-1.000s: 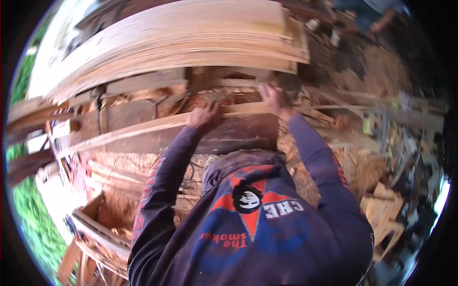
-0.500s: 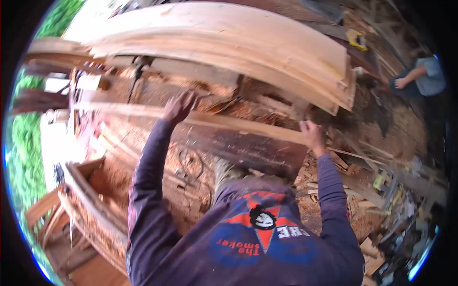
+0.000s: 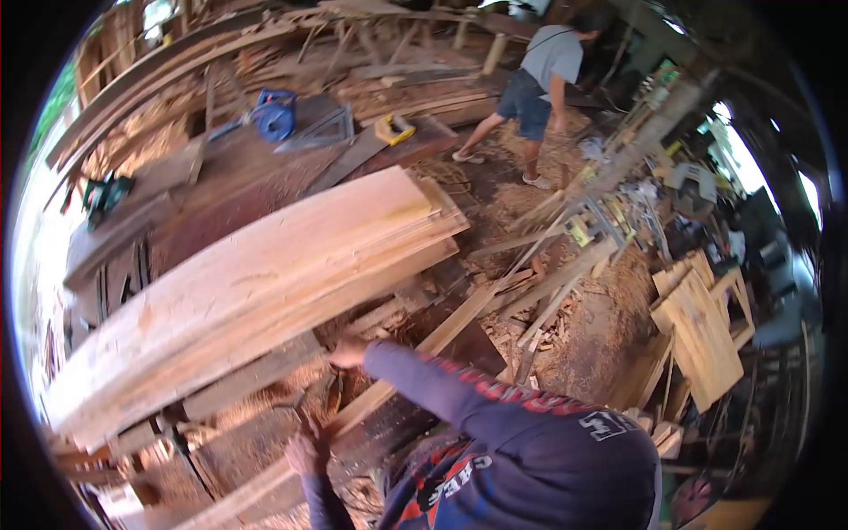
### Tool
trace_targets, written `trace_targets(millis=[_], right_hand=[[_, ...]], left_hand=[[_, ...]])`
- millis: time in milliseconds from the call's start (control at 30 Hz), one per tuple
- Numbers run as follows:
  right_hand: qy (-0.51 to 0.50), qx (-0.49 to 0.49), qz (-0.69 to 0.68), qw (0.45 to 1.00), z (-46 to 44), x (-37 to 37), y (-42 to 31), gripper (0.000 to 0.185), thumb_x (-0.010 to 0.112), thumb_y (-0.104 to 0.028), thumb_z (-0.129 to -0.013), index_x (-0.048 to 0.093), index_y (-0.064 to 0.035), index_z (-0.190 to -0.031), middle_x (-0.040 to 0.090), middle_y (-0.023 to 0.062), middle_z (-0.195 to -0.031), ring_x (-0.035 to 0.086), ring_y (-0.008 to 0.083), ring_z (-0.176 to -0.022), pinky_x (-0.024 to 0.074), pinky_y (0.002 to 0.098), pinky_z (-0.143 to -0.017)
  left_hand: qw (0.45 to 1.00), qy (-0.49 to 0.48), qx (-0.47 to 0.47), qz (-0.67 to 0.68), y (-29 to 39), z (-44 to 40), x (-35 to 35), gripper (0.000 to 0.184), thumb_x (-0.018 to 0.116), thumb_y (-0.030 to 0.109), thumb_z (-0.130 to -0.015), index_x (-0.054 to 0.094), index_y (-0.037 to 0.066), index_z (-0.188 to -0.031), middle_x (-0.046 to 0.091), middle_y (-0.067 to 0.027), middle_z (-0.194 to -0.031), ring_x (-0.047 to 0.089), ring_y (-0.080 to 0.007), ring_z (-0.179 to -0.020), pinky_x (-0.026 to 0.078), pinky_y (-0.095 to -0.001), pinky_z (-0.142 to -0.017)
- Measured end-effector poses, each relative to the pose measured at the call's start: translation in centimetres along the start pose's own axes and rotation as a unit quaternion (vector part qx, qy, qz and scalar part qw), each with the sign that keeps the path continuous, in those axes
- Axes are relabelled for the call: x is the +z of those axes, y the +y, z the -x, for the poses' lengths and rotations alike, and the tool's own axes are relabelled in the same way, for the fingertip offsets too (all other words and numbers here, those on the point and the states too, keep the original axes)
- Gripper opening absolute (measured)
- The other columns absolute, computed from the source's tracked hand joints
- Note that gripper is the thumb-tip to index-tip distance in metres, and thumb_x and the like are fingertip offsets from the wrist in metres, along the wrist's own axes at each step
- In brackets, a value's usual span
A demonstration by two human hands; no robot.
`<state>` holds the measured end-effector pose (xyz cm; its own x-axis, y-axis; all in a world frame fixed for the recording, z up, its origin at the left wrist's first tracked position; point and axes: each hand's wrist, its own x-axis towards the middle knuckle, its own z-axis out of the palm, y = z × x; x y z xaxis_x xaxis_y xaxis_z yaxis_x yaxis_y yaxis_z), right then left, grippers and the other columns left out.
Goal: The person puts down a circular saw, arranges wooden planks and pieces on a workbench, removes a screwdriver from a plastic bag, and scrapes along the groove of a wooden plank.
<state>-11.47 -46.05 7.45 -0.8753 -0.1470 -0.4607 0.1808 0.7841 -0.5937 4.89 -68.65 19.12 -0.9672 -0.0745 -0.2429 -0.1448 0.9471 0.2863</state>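
A long narrow wood strip (image 3: 442, 334) runs diagonally across the dark work beam in front of me. My left hand (image 3: 307, 449) is at the strip's near part, fingers apart and pointing away from me. My right hand (image 3: 348, 352) reaches across the strip, close to the lower edge of the stacked pale boards (image 3: 256, 283); its fingers are partly hidden and blurred. Wood shavings and a dark tool (image 3: 334, 391) lie between the strip and the stack.
Beyond the stack, a table holds a blue power tool (image 3: 275, 115), a metal square (image 3: 320, 131) and a yellow-handled saw (image 3: 394, 130). Another person (image 3: 541, 84) stands farther back. Scrap wood (image 3: 565, 274) and leaning panels (image 3: 698, 340) are on the right.
The view has swung to the right, showing the far table and more of the other person. My right hand has left the strip's far part and moved in toward the stack, nearer my left hand.
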Motion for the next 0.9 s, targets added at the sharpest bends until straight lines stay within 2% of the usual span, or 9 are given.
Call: trace_targets(millis=[67,100,333,467,533,600,733,800,900], right_hand=[[0.061,0.120,0.004,0.991,0.6,2.6,-2.4,0.077,0.061,-0.064,-0.086,0.066,0.0053,-0.119,0.060,0.0307,-0.129,0.059,0.0383,-0.123,0.0456,0.0424,-0.107],[-0.058,0.111,0.033,0.992,-2.5,5.0,-0.9,0.081,0.058,-0.068,-0.086,0.066,0.0049,-0.121,0.063,0.0283,-0.127,0.059,0.0394,-0.123,0.0456,0.0410,-0.107],[0.079,0.154,0.075,0.982,-1.8,6.9,-0.8,0.062,0.054,-0.048,-0.092,0.066,0.0053,-0.120,0.064,0.0297,-0.122,0.062,0.0389,-0.116,0.0480,0.0440,-0.102],[-0.016,-0.028,0.215,0.976,-1.7,4.5,-0.7,0.053,0.050,-0.036,-0.096,0.060,0.0112,-0.118,0.063,0.0323,-0.115,0.063,0.0401,-0.110,0.0494,0.0468,-0.096],[0.103,0.073,-0.053,0.990,1.5,3.5,-2.1,0.050,0.047,-0.031,-0.099,0.053,0.0124,-0.123,0.062,0.0317,-0.111,0.063,0.0411,-0.100,0.0495,0.0496,-0.090],[0.059,-0.010,0.007,0.998,1.5,1.6,-2.0,0.055,0.045,-0.028,-0.099,0.042,0.0119,-0.136,0.062,0.0303,-0.108,0.061,0.0408,-0.090,0.0492,0.0504,-0.087],[0.122,-0.102,-0.197,0.967,6.4,-5.5,-4.9,0.034,0.051,-0.029,-0.101,0.053,0.0021,-0.116,0.060,0.0148,-0.097,0.058,0.0231,-0.083,0.0495,0.0395,-0.075],[0.121,-0.126,-0.385,0.906,11.1,-9.8,-6.3,0.027,0.054,-0.029,-0.101,0.059,-0.0028,-0.106,0.059,0.0071,-0.092,0.056,0.0142,-0.080,0.0497,0.0340,-0.069],[-0.089,-0.069,-0.724,0.681,20.8,-13.8,-5.6,0.049,0.048,-0.034,-0.103,0.048,-0.0063,-0.142,0.061,0.0106,-0.093,0.065,0.0255,-0.096,0.0575,0.0499,-0.083]], left_hand=[[1.000,0.008,-0.006,0.003,0.8,0.2,-1.1,0.044,0.047,0.044,-0.099,0.072,0.009,-0.094,0.070,-0.0235,-0.080,0.068,-0.0436,-0.072,0.053,-0.0537,-0.064],[1.000,0.019,-0.003,0.003,0.4,0.1,-0.5,0.044,0.047,0.044,-0.099,0.071,0.008,-0.091,0.070,-0.0236,-0.079,0.068,-0.0433,-0.071,0.053,-0.0536,-0.063],[0.999,0.053,-0.010,-0.006,0.2,0.0,0.1,0.043,0.050,0.044,-0.098,0.071,0.008,-0.085,0.070,-0.0229,-0.077,0.070,-0.0412,-0.069,0.054,-0.0525,-0.062],[0.999,0.041,-0.008,-0.011,0.5,0.2,-0.1,0.042,0.051,0.042,-0.098,0.069,0.007,-0.083,0.071,-0.0228,-0.078,0.069,-0.0415,-0.070,0.054,-0.0521,-0.062],[0.999,0.044,0.003,-0.009,0.1,0.2,0.3,0.041,0.050,0.040,-0.098,0.069,0.007,-0.081,0.070,-0.0213,-0.076,0.068,-0.0415,-0.070,0.053,-0.0515,-0.061],[1.000,0.020,0.013,-0.018,0.4,0.3,-0.4,0.037,0.050,0.039,-0.098,0.070,0.009,-0.089,0.069,-0.0202,-0.076,0.068,-0.0413,-0.070,0.052,-0.0517,-0.060],[0.998,0.003,0.058,0.008,0.7,0.8,-1.1,0.035,0.049,0.039,-0.099,0.067,0.010,-0.108,0.070,-0.0216,-0.082,0.067,-0.0420,-0.073,0.051,-0.0547,-0.062],[0.998,-0.036,0.056,-0.009,-1.4,0.3,0.6,0.041,0.045,0.042,-0.101,0.067,0.007,-0.106,0.069,-0.0241,-0.084,0.067,-0.0446,-0.079,0.051,-0.0567,-0.066],[0.992,-0.086,0.079,0.052,-1.1,-0.5,0.0,0.042,0.042,0.042,-0.103,0.064,0.007,-0.106,0.068,-0.0253,-0.083,0.066,-0.0458,-0.080,0.051,-0.0580,-0.066]])
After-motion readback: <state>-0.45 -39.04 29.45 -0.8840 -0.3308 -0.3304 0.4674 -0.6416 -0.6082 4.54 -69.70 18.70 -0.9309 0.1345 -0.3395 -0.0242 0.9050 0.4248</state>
